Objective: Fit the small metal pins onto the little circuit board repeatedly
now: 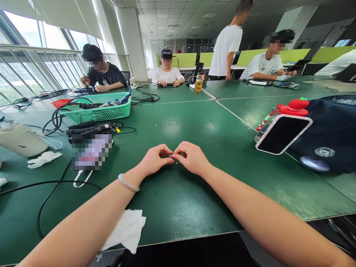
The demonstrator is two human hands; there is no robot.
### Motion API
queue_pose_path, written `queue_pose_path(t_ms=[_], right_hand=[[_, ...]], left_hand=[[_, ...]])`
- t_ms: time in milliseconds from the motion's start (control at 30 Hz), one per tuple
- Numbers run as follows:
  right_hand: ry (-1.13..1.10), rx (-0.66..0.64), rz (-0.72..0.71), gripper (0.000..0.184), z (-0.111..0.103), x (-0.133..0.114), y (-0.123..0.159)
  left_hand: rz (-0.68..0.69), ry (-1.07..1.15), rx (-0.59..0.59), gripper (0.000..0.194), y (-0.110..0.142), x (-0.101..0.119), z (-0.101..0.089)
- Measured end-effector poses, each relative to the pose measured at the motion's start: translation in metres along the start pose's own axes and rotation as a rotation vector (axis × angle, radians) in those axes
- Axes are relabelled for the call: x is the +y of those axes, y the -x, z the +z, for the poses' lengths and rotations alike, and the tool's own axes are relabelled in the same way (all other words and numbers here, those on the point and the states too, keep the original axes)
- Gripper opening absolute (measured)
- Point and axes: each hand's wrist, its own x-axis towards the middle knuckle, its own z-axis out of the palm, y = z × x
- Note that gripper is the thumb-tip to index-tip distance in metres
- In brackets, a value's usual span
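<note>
Both my hands meet over the middle of the green table [178,207]. My left hand [155,159], with a pale bangle [128,183] on its wrist, is closed in a pinch. Opposite it, my right hand [191,157] is pinched too, fingertips almost touching the left ones. Between them shows a sliver of a small dark object [171,155]; its kind is too small and too covered to make out. A bit of something dark and metallic [178,163] shows just under my right fingertips.
On the left are a green basket [97,109] with cables, black devices [91,129], a phone [93,152], and white tissue [126,230] by my forearm. A propped phone [283,134], red-lidded bottle [293,107] and dark bag [330,129] stand right. Several people are beyond.
</note>
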Motion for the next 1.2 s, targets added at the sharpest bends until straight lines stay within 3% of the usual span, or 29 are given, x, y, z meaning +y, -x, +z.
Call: queue_pose_path(t_ms=[167,333,533,733,900,1033,1200], right_hand=[[-0.076,0.024,0.009,0.012,0.000,0.002,-0.002],[-0.156,0.052,0.104,0.016,-0.005,0.010,-0.005],[-0.166,0.012,0.134,0.008,-0.005,0.010,-0.004],[-0.073,-0.053,0.045,0.007,-0.004,0.007,-0.003],[0.035,-0.037,0.017,0.011,-0.002,0.009,-0.003],[0.170,-0.158,0.004,0.009,0.006,0.009,-0.001],[0.339,-0.246,-0.051,0.015,0.017,0.009,-0.001]], left_hand=[[-0.011,0.009,0.002,0.024,0.001,0.003,0.000],[-0.027,0.012,0.004,0.025,0.000,0.003,0.000],[-0.024,0.011,0.007,0.025,0.000,0.001,0.000],[-0.005,-0.006,0.002,0.024,0.000,0.000,0.000],[-0.065,-0.083,0.089,0.024,-0.003,-0.002,-0.002],[-0.111,-0.151,0.171,0.024,-0.005,-0.007,-0.005],[-0.120,-0.208,0.156,0.023,-0.005,-0.007,-0.005]])
